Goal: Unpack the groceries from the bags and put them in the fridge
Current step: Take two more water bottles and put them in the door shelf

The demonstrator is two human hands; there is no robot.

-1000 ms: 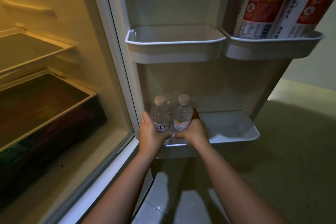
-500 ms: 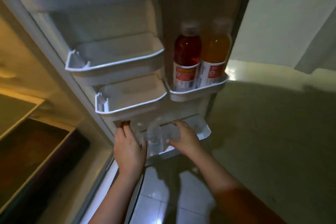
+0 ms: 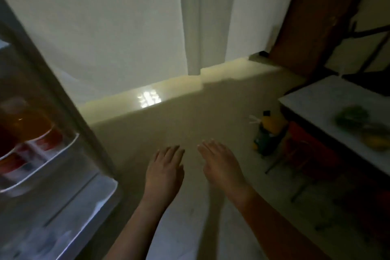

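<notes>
From the head camera, both hands reach forward over the pale floor (image 3: 190, 124), palms down and holding nothing. The left hand (image 3: 163, 172) has its fingers stretched out flat and close together, its grip apart and empty. The right hand (image 3: 223, 167) lies just beside it, fingers likewise extended and slightly spread, its grip also apart and empty; the two hands do not touch.

At the left edge stands the open fridge door (image 3: 63, 186), blurred by motion. A white door shelf (image 3: 42, 162) on it carries a bottle of orange drink (image 3: 27, 124) with a red and white label (a darker red bottle beside it is cut off by the frame edge). The lowest door shelf (image 3: 69, 224) is too smeared to make out its contents.

Far right, a white tabletop (image 3: 316, 107) bears green and yellow produce (image 3: 363, 124), blurry. On the floor near the tabletop's left corner sits a yellow and green bottle (image 3: 268, 131). A white wall (image 3: 105, 27) rises behind.
</notes>
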